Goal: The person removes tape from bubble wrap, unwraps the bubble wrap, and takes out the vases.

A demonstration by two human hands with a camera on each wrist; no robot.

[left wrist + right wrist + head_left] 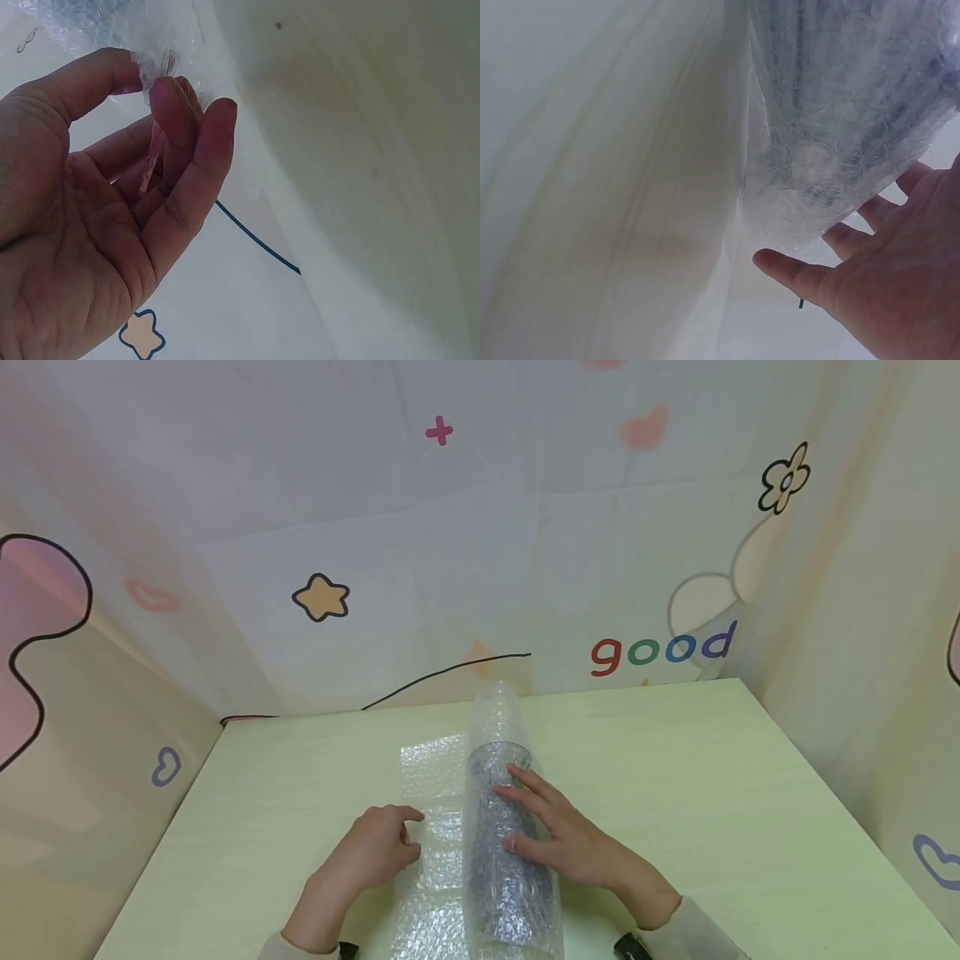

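Observation:
A long, dark cylindrical thing (506, 885) lies rolled in clear bubble wrap (435, 906), lengthwise away from me; the wrap hides what it is. A loose flap of the wrap spreads flat on its left side. My left hand (378, 847) pinches the wrap between thumb and fingers, and a thin strip hangs at the fingertips in the left wrist view. Spread over the top and right side of the roll is my right hand (570, 835), its fingers extended. The right wrist view shows the wrapped roll (840, 127) close beside that hand (907, 262).
The pale green table (712, 793) carries the roll near its middle. Behind it hangs a printed curtain (480, 552), which also encloses both sides. The far end of the wrap (497, 706) reaches the table's back edge.

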